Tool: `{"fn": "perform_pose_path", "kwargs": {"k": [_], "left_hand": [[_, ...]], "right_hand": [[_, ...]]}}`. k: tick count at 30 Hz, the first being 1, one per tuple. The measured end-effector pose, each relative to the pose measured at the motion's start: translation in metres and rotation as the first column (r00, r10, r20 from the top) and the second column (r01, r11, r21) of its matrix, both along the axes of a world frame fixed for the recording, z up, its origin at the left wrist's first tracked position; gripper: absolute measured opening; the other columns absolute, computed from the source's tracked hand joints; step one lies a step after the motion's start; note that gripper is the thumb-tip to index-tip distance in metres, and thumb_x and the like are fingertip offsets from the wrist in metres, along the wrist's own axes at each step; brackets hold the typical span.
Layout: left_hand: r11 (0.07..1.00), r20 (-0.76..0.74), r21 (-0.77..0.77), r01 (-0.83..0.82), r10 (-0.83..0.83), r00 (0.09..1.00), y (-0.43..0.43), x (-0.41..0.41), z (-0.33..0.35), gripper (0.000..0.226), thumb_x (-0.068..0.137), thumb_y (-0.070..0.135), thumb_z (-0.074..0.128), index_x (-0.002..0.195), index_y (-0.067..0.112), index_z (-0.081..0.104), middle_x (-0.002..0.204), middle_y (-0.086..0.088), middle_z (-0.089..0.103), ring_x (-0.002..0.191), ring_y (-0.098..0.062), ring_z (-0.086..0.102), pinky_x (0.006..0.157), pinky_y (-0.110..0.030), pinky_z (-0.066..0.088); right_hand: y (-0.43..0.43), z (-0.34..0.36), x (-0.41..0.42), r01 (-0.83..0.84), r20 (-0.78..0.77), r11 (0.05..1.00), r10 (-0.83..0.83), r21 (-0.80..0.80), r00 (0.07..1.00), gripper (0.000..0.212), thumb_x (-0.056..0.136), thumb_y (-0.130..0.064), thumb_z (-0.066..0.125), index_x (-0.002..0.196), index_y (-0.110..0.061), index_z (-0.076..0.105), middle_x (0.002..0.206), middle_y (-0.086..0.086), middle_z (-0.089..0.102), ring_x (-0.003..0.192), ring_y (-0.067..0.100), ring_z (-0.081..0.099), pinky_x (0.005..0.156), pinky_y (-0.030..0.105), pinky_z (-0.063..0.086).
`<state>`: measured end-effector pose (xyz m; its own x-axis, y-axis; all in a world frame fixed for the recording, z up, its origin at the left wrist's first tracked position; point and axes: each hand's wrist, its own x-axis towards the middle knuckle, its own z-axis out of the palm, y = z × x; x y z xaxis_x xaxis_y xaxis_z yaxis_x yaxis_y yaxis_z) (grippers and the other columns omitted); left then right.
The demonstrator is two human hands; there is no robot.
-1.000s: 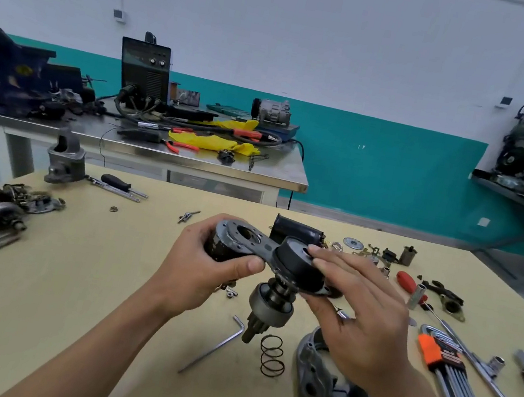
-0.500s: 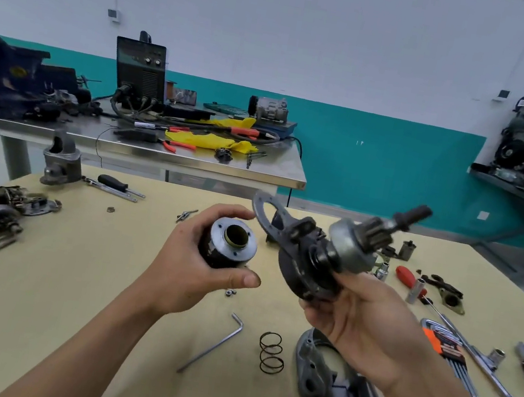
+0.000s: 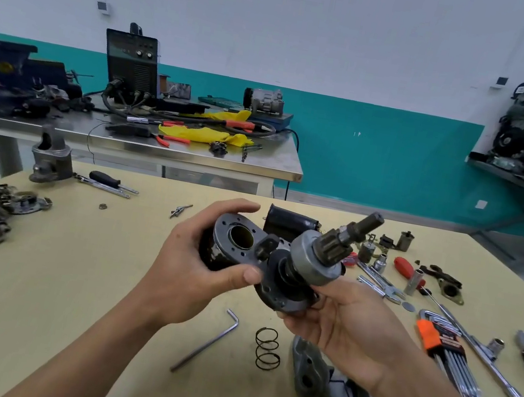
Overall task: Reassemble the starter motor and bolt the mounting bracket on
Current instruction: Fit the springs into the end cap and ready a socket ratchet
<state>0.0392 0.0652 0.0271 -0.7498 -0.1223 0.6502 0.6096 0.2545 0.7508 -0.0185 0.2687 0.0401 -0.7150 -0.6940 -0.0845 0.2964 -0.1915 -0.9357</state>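
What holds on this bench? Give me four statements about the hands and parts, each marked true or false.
1. The left hand grips the black cylinder. True.
2. The spring sits on the geared shaft. False: it lies on the table, beside the bent key.
3. The right hand holds the geared shaft, its tip pointing up. True.
4. The grey cover is bolted onto the black cylinder. False: it lies on the table, below the right hand.
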Motion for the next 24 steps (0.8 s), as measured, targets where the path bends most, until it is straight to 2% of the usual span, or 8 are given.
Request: {"fn": "perform_pose_path", "kwargs": {"k": [3, 7, 10, 15, 17, 19, 22, 24], "left_hand": [[0.999, -0.022, 0.000, -0.036, 0.036, 0.999, 0.000, 0.001, 0.001, 0.064, 0.069, 0.061, 0.082, 0.115, 0.020, 0.062, 0.094, 0.008, 0.066, 0.078, -0.010, 0.065, 0.064, -0.017, 0.052], [0.998, -0.023, -0.035, -0.055, 0.054, 0.998, -0.001, -0.001, -0.003, 0.042, 0.071, 0.034, 0.079, 0.107, 0.020, 0.063, 0.091, 0.011, 0.066, 0.079, -0.008, 0.065, 0.066, -0.018, 0.052], [0.996, 0.030, -0.038, -0.078, 0.079, 0.996, -0.013, 0.003, -0.012, 0.040, 0.067, 0.032, 0.081, 0.103, 0.022, 0.067, 0.088, 0.010, 0.067, 0.077, -0.006, 0.065, 0.068, -0.017, 0.052], [0.975, 0.135, 0.034, -0.221, 0.214, 0.967, -0.046, 0.001, -0.020, 0.039, 0.065, 0.041, 0.078, 0.100, 0.024, 0.070, 0.078, 0.003, 0.067, 0.063, -0.013, 0.061, 0.059, -0.023, 0.053], [0.953, 0.165, 0.122, -0.277, 0.256, 0.953, -0.055, -0.004, -0.021, 0.031, 0.071, 0.037, 0.078, 0.099, 0.025, 0.071, 0.076, -0.007, 0.068, 0.060, -0.026, 0.061, 0.053, -0.034, 0.052], [0.916, 0.182, 0.213, -0.339, 0.304, 0.935, -0.065, -0.008, -0.023, 0.016, 0.079, 0.032, 0.072, 0.094, 0.028, 0.072, 0.076, -0.010, 0.070, 0.058, -0.034, 0.062, 0.047, -0.035, 0.052], [0.838, 0.217, 0.333, -0.431, 0.377, 0.900, -0.078, -0.009, -0.025, 0.011, 0.080, 0.036, 0.067, 0.086, 0.031, 0.075, 0.072, 0.001, 0.069, 0.058, -0.018, 0.061, 0.043, -0.029, 0.048], [0.793, 0.241, 0.410, -0.451, 0.383, 0.892, -0.084, -0.010, -0.026, 0.013, 0.080, 0.037, 0.065, 0.084, 0.029, 0.075, 0.075, -0.003, 0.068, 0.059, -0.021, 0.059, 0.043, -0.028, 0.046]], "right_hand": [[0.001, 0.001, 0.000, -0.045, -0.017, 0.999, 0.046, 0.015, 0.999, 0.025, 0.070, -0.026, 0.069, 0.083, -0.009, 0.082, 0.084, 0.018, 0.073, 0.067, 0.022, 0.070, 0.057, 0.027, 0.059], [0.003, 0.001, -0.007, -0.049, -0.089, 0.983, 0.066, 0.176, 0.994, 0.023, 0.089, -0.019, 0.060, 0.090, -0.007, 0.081, 0.092, 0.021, 0.075, 0.073, 0.025, 0.072, 0.057, 0.028, 0.058], [0.011, 0.004, -0.029, 0.090, -0.181, 0.936, -0.028, 0.340, 0.983, 0.021, 0.101, -0.016, 0.053, 0.102, -0.001, 0.069, 0.093, 0.019, 0.077, 0.075, 0.026, 0.074, 0.056, 0.030, 0.057], [0.003, 0.011, -0.079, 0.385, -0.451, 0.801, -0.162, 0.459, 0.877, 0.017, 0.098, -0.026, 0.064, 0.104, -0.012, 0.071, 0.081, 0.001, 0.078, 0.071, 0.016, 0.073, 0.056, 0.025, 0.056], [-0.018, 0.007, -0.092, 0.422, -0.627, 0.727, 0.016, 0.542, 0.779, 0.014, 0.097, -0.029, 0.065, 0.098, -0.019, 0.074, 0.079, -0.005, 0.077, 0.076, 0.015, 0.073, 0.062, 0.027, 0.059], [-0.043, -0.001, -0.100, 0.423, -0.723, 0.663, 0.269, 0.618, 0.636, 0.013, 0.096, -0.031, 0.066, 0.101, -0.023, 0.075, 0.089, -0.012, 0.074, 0.080, 0.008, 0.068, 0.072, 0.026, 0.057], [-0.075, -0.012, -0.110, 0.391, -0.708, 0.595, 0.523, 0.702, 0.474, 0.022, 0.095, -0.029, 0.067, 0.114, -0.020, 0.074, 0.104, -0.009, 0.069, 0.089, 0.004, 0.063, 0.081, 0.023, 0.051], [-0.090, -0.018, -0.115, 0.363, -0.667, 0.560, 0.613, 0.745, 0.424, 0.024, 0.094, -0.027, 0.068, 0.116, -0.018, 0.074, 0.111, -0.004, 0.071, 0.092, 0.008, 0.063, 0.079, 0.020, 0.049]]}}
